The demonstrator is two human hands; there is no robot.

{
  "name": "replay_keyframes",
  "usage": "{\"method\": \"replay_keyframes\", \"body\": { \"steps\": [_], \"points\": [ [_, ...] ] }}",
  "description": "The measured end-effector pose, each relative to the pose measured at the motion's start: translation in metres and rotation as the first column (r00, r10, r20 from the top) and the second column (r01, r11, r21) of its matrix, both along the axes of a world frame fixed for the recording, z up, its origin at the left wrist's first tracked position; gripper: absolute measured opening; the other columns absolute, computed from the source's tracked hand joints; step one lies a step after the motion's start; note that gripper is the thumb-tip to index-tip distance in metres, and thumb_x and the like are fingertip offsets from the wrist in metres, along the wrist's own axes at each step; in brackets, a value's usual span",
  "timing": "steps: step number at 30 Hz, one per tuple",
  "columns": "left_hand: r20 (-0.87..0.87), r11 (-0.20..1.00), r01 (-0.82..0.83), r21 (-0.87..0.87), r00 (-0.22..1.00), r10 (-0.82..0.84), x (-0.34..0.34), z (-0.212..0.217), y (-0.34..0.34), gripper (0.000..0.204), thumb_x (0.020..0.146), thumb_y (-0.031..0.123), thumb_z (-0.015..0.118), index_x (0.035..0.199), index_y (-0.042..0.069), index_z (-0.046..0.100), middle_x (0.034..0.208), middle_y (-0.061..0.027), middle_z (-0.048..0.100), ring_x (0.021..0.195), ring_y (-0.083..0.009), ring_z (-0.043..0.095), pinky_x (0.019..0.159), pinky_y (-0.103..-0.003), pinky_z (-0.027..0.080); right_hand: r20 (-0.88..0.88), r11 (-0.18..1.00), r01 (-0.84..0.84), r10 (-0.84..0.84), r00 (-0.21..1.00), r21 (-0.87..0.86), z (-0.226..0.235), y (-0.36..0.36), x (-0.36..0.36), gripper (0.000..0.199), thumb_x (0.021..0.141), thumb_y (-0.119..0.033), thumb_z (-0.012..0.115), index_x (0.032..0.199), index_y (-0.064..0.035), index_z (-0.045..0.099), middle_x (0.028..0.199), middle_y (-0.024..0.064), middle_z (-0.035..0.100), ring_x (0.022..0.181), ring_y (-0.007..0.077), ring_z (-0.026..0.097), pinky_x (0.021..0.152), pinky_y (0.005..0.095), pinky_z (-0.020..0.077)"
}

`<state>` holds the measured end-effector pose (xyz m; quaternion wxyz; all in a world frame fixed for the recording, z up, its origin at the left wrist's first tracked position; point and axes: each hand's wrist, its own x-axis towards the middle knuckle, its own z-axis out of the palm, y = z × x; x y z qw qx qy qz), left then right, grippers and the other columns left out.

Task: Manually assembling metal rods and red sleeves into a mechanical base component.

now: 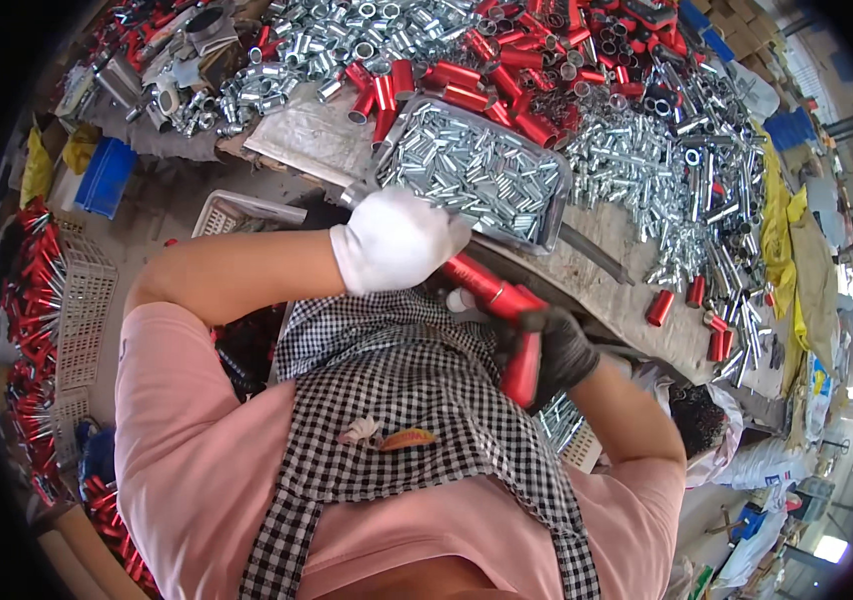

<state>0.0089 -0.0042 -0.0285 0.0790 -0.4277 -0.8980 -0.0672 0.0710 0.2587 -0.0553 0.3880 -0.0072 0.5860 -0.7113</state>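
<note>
Gloves cover both my hands: white on the left hand (pixel 397 240), dark on the right hand (pixel 559 350). My left fingers are curled over the near edge of a grey metal tray (pixel 555 205) heaped with small silver sleeves (pixel 472 165). My right fingers are wrapped around a red tube (pixel 524 370), and a second red tube (pixel 487 285) runs between both hands. On the tabletop (pixel 617 270) beyond lie loose silver fittings (pixel 687 170) and red tubes (pixel 507 80).
</note>
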Motion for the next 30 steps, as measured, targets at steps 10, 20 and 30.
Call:
{"method": "replay_keyframes", "body": {
  "steps": [10, 20, 30],
  "points": [
    [0.089, 1.000, 0.013, -0.025, 0.996, -0.011, 0.007, -0.018, -0.008, 0.017, 0.071, 0.016, 0.064, 0.084, 0.005, 0.062, 0.059, -0.0131, 0.061, 0.054, -0.0320, 0.064, 0.050, -0.044, 0.050, -0.679, 0.730, 0.094, 0.569, 0.464, 0.677, 0.008, -0.007, -0.006, 0.051, 0.071, -0.016, 0.076, 0.119, -0.0018, 0.063, 0.091, 0.0106, 0.067, 0.078, 0.0280, 0.066, 0.073, 0.0352, 0.0532],
    [0.441, 1.000, -0.017, -0.017, 0.897, 0.023, -0.007, -0.004, -0.002, 0.020, 0.079, 0.025, 0.066, 0.093, 0.012, 0.062, 0.067, -0.0144, 0.064, 0.067, -0.0356, 0.067, 0.059, -0.047, 0.052, -0.652, 0.715, 0.351, 0.698, -0.298, 0.605, 0.025, 0.002, -0.026, 0.064, 0.075, -0.026, 0.078, 0.130, -0.0011, 0.057, 0.097, 0.0143, 0.068, 0.080, 0.0309, 0.066, 0.071, 0.0381, 0.0533],
    [-0.285, 0.976, 0.138, 0.167, 0.955, -0.086, -0.039, -0.008, -0.026, 0.008, 0.076, 0.015, 0.066, 0.081, 0.009, 0.066, 0.071, -0.0091, 0.061, 0.067, -0.0286, 0.062, 0.065, -0.041, 0.050, -0.214, 0.977, 0.165, -0.190, 0.958, -0.132, -0.001, -0.050, 0.004, 0.097, 0.073, -0.001, 0.078, 0.154, 0.0005, 0.024, 0.129, 0.0079, 0.056, 0.107, 0.0172, 0.059, 0.097, 0.0301, 0.0476]
  ]
}}
